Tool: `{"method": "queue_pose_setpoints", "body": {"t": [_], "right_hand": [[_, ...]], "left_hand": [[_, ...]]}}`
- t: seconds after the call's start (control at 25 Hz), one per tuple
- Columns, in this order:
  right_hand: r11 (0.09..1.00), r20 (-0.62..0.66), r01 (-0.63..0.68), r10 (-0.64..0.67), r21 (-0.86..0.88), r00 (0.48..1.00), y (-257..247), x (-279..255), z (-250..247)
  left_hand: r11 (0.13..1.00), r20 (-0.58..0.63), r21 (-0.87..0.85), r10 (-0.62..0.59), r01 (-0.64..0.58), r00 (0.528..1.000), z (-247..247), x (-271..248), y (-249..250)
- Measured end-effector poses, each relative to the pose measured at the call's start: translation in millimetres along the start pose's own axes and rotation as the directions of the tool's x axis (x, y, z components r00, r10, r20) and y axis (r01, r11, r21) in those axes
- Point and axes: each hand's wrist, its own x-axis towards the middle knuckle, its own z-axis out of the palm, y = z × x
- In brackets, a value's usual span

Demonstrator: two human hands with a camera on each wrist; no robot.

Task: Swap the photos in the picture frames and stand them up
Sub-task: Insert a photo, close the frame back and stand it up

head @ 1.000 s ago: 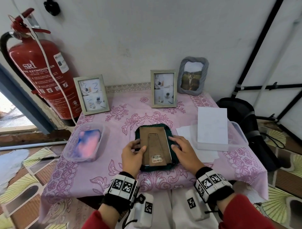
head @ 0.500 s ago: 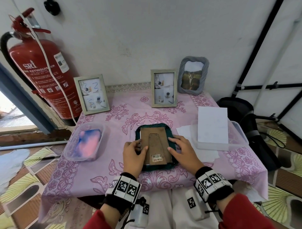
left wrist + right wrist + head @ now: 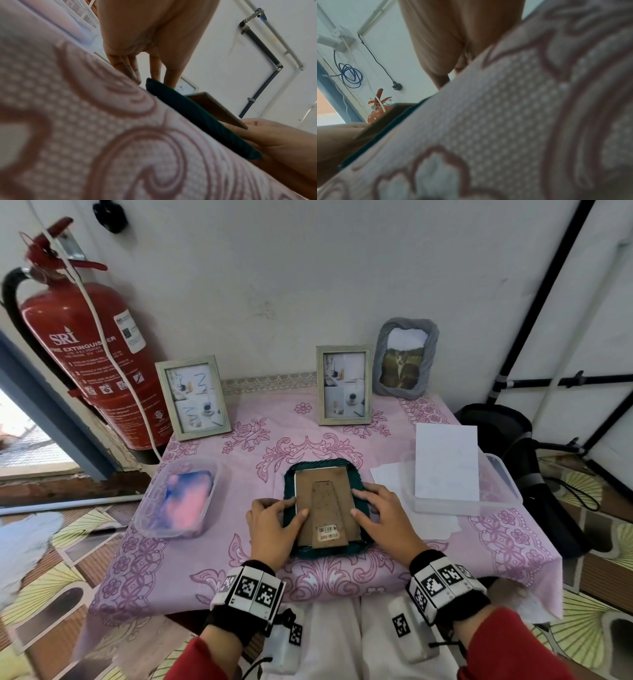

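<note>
While both hands press the backing board into the face-down green frame, refitting is the step in hand.
Left hand and right hand lie flat with fingers spread on stiff brown cardboard inside a ribbed rim at the table's near edge; next, seating it flush, then standing it beside the upright frames by the wall.

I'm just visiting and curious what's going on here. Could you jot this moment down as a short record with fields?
Activity: a person works on the green frame, lying face down on the pink tablecloth
Backing: brown backing board sits in the frame, stand flap flat
Left hand: thumb on the board's left edge
Right hand: fingers on the board's right edge
Standing frames: two pale frames and a grey frame
Nearby: tub with white sheet; tub with pink and blue contents
</note>
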Motion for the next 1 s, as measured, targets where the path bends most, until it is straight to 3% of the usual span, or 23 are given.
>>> {"method": "queue_pose_setpoints", "body": {"t": [0.4,0.76,1.0], "right_hand": [[0.994,0.020,0.058,-0.056,-0.092,0.998,0,-2,2],[0.986,0.055,0.059,-0.051,-0.154,0.997,0,-2,3],[0.997,0.093,-0.063,0.067,-0.036,0.993,-11,13,-9]], "left_hand": [[0.997,0.087,-0.039,0.064,-0.060,0.994,-9,0,-10],[0.996,0.065,-0.061,0.066,-0.062,0.996,-6,0,-12],[0.994,0.115,-0.101,-0.016,0.028,0.993,-12,13,-6]]}}
